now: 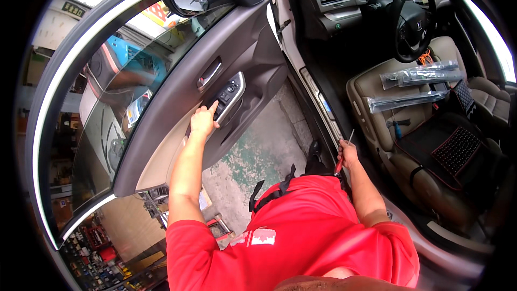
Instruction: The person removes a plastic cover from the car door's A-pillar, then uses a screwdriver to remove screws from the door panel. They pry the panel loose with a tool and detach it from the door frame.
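Note:
The open car door (156, 145) stands on my left. My left hand (202, 122) rests on its armrest, index finger stretched onto the window switch panel (229, 97), thumb apart. It holds nothing. Above the hand is the inner door handle (210, 75). The window glass (156, 59) sits partway up in the door frame, its edge slanting across the opening. My right hand (349, 153), lower and beside the door sill, is closed round a screwdriver (338, 168) with a red handle. Its thin metal shaft points upward past my fingers.
Plastic-wrapped strips (406, 101) lie on the beige driver's seat (371, 89), near a teal-handled tool (398, 128) and a black seat mat (452, 151). The steering wheel (397, 27) is beyond. Concrete floor (247, 156) shows between door and sill. Many tools (102, 248) lie lower left.

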`<state>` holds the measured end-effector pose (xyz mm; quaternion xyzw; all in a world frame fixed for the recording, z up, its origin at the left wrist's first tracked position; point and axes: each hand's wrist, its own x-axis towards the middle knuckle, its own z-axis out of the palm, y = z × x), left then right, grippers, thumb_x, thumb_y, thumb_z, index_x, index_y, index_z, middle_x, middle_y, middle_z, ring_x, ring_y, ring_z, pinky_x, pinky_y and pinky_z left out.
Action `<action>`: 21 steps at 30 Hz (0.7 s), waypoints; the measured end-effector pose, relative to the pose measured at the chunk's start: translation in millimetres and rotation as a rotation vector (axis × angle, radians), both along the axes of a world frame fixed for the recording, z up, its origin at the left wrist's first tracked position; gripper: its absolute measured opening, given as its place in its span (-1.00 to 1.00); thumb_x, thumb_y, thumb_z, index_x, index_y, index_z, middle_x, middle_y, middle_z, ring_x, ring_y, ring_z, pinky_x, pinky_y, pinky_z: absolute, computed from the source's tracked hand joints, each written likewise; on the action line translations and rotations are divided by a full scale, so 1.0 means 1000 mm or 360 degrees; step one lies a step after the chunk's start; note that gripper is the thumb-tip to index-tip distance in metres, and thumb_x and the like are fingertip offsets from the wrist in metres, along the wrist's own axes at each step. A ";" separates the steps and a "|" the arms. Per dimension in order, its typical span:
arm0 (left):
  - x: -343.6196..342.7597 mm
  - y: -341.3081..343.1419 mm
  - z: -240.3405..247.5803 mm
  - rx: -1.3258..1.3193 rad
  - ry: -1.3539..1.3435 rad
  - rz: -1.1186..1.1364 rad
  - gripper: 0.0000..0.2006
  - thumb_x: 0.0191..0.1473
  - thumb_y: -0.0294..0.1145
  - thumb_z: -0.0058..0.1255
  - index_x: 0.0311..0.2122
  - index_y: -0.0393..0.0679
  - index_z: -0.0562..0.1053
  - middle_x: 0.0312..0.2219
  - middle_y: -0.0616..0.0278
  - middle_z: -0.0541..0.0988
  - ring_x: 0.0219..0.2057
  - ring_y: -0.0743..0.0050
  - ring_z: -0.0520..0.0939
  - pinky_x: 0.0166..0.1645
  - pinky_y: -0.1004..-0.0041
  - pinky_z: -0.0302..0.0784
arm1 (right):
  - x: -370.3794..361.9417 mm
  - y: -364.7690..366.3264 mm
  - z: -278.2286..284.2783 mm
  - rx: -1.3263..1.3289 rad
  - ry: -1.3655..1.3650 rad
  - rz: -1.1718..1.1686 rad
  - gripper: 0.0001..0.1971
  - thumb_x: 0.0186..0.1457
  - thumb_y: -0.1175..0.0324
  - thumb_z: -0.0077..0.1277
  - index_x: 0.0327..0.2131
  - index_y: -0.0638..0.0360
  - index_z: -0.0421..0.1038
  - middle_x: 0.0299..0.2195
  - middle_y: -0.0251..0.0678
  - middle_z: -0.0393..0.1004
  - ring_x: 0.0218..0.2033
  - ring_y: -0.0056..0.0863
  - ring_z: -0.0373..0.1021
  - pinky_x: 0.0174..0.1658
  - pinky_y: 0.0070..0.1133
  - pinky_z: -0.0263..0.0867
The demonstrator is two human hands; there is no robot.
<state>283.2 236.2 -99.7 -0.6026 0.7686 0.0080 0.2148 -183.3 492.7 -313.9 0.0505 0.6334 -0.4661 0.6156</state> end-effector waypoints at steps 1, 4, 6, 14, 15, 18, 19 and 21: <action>-0.001 0.000 0.001 0.0004 -0.0005 0.0002 -0.06 -0.29 -0.15 0.39 0.29 0.34 0.19 -0.16 0.09 0.50 -0.07 0.12 0.55 -0.05 0.18 0.53 | 0.001 -0.001 0.001 -0.0008 0.0001 0.0003 -0.86 0.20 0.27 0.04 -0.35 0.06 0.36 -0.67 -0.48 0.24 -0.75 -0.66 0.11 -0.71 -0.64 0.10; 0.002 -0.001 -0.002 0.0012 -0.0023 -0.0024 -0.05 -0.27 -0.12 0.38 0.30 0.34 0.16 -0.16 0.09 0.49 -0.08 0.12 0.55 -0.04 0.18 0.53 | 0.004 -0.001 0.003 -0.0004 0.0005 0.0050 -0.86 0.22 0.26 0.01 -0.32 0.07 0.33 -0.65 -0.48 0.23 -0.73 -0.65 0.12 -0.70 -0.63 0.11; 0.003 -0.003 -0.004 0.0024 -0.0059 -0.0043 -0.05 -0.26 -0.10 0.37 0.31 0.34 0.14 -0.15 0.09 0.48 -0.08 0.12 0.55 -0.04 0.19 0.53 | 0.006 -0.003 0.006 -0.0003 0.0009 0.0066 -0.87 0.22 0.27 0.01 -0.33 0.07 0.33 -0.65 -0.48 0.23 -0.73 -0.64 0.12 -0.70 -0.63 0.11; 0.001 -0.006 -0.006 0.0076 -0.0230 -0.0092 -0.01 -0.21 0.00 0.33 0.34 0.33 0.05 -0.13 0.08 0.44 -0.10 0.15 0.56 -0.09 0.24 0.56 | 0.008 -0.005 0.013 -0.0007 0.0019 0.0146 -0.86 0.24 0.25 -0.02 -0.31 0.07 0.33 -0.64 -0.50 0.22 -0.71 -0.65 0.11 -0.68 -0.64 0.10; 0.003 -0.004 -0.007 0.0051 -0.0210 -0.0096 -0.02 -0.22 -0.01 0.34 0.34 0.32 0.07 -0.16 0.09 0.45 -0.11 0.16 0.56 -0.10 0.23 0.56 | 0.009 -0.004 0.013 -0.0001 0.0013 0.0149 -0.86 0.24 0.25 -0.02 -0.32 0.07 0.33 -0.64 -0.50 0.22 -0.71 -0.65 0.11 -0.67 -0.64 0.10; 0.003 -0.003 -0.006 0.0024 -0.0111 -0.0089 -0.03 -0.24 -0.05 0.36 0.32 0.31 0.11 -0.19 0.10 0.46 -0.12 0.15 0.56 -0.10 0.21 0.56 | 0.009 -0.004 0.012 0.0013 0.0017 0.0138 -0.86 0.23 0.26 -0.01 -0.32 0.06 0.33 -0.64 -0.51 0.21 -0.71 -0.65 0.11 -0.67 -0.64 0.10; 0.005 -0.002 -0.006 0.0001 -0.0079 -0.0094 -0.04 -0.25 -0.06 0.36 0.31 0.30 0.13 -0.19 0.10 0.46 -0.12 0.14 0.56 -0.10 0.21 0.56 | 0.010 -0.005 0.012 0.0018 0.0018 0.0135 -0.87 0.23 0.26 -0.01 -0.31 0.06 0.32 -0.64 -0.50 0.21 -0.71 -0.65 0.10 -0.67 -0.64 0.10; 0.009 0.001 -0.007 -0.0044 -0.0013 -0.0104 -0.06 -0.26 -0.09 0.37 0.30 0.30 0.16 -0.20 0.10 0.47 -0.11 0.13 0.55 -0.10 0.19 0.55 | 0.012 -0.007 0.013 0.0025 0.0014 0.0132 -0.87 0.23 0.26 0.00 -0.31 0.05 0.32 -0.64 -0.50 0.21 -0.72 -0.65 0.10 -0.67 -0.64 0.09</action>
